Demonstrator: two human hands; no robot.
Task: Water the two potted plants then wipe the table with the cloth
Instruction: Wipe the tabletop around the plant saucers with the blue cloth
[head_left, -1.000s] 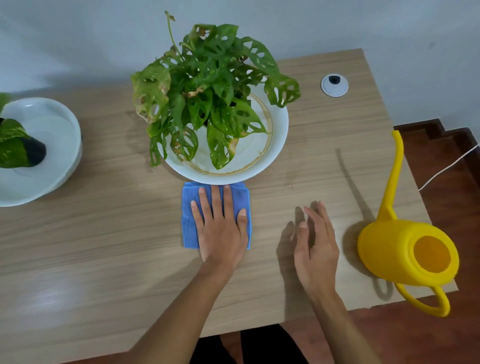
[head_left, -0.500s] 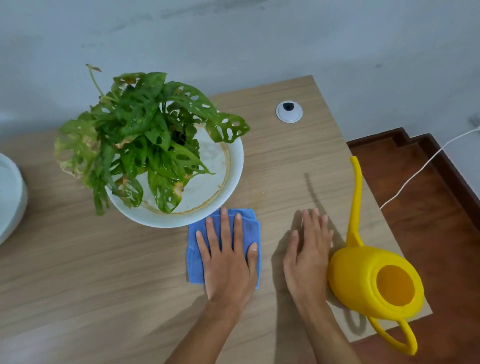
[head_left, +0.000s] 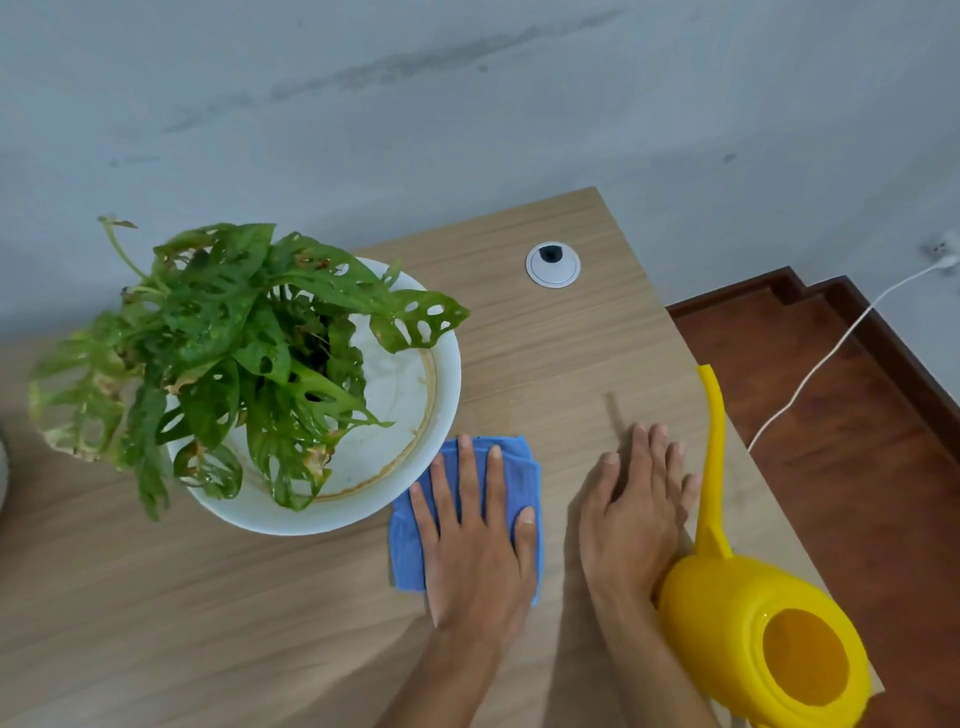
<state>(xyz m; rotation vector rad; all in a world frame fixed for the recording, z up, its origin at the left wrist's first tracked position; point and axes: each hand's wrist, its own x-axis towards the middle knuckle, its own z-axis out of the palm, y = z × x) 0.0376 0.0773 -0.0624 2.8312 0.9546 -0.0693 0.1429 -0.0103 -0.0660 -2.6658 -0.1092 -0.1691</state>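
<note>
My left hand (head_left: 475, 540) lies flat, fingers spread, pressing a folded blue cloth (head_left: 408, 540) onto the wooden table (head_left: 208, 623). The cloth touches the front right rim of a wide white pot (head_left: 447, 374) holding a green plant with holed leaves (head_left: 244, 338). To the right, my right hand (head_left: 631, 514) rests flat on the table with nothing in it, its outer edge against the yellow watering can (head_left: 753, 639). Only a sliver of the second white pot (head_left: 2, 478) shows at the left edge.
The watering can stands at the table's front right corner with its long spout (head_left: 714, 441) along the right edge. A round grey cable grommet (head_left: 552, 264) sits near the back. Beyond the right edge are red-brown floor steps (head_left: 857, 467) and a white cable (head_left: 831, 353).
My left hand has slid the cloth to the right along the pot's rim. My right hand moved right until it touches the watering can. The view turned right, so the second pot left the frame.
</note>
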